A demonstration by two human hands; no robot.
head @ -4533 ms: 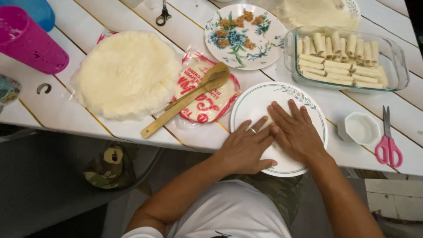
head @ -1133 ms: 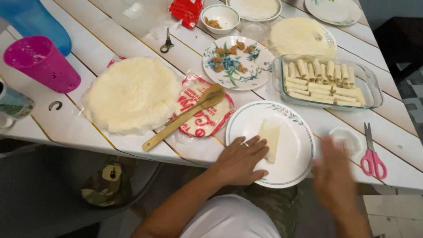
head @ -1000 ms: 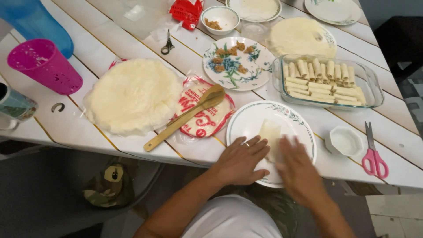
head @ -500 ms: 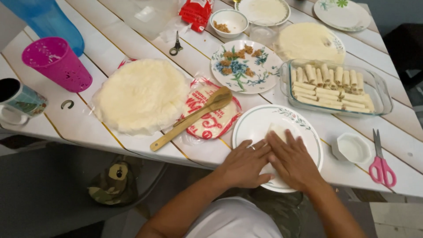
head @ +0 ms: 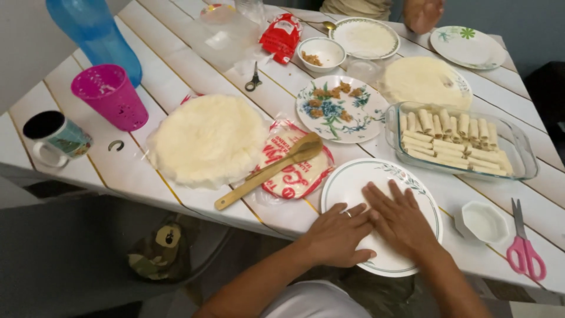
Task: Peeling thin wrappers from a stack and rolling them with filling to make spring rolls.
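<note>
Both my hands lie flat on a white plate with a leafy rim (head: pixel 353 176) at the table's near edge. My left hand (head: pixel 338 235) rests palm down on the plate's near left part, a ring on one finger. Beside it, my right hand (head: pixel 401 218) presses palm down with fingers spread. A pale wrapper lay there a moment ago; it is hidden under my hands now. A stack of round pale wrappers (head: pixel 207 140) lies to the left. A glass dish (head: pixel 524 162) of several rolled wrappers stands to the right.
A wooden spoon (head: pixel 268 171) lies on a red-and-white packet (head: pixel 297 176). A flowered plate (head: pixel 341 109) holds bits of filling. Pink scissors (head: pixel 525 250) and a small white bowl (head: pixel 484 222) sit at the right. A pink cup (head: pixel 110 97), mug (head: pixel 56 136), blue bottle (head: pixel 94 32); another person's hand (head: pixel 424 13) at far edge.
My right hand came back from the right side onto the plate and now covers the pale wrapper next to my left hand. The view has shifted slightly.
</note>
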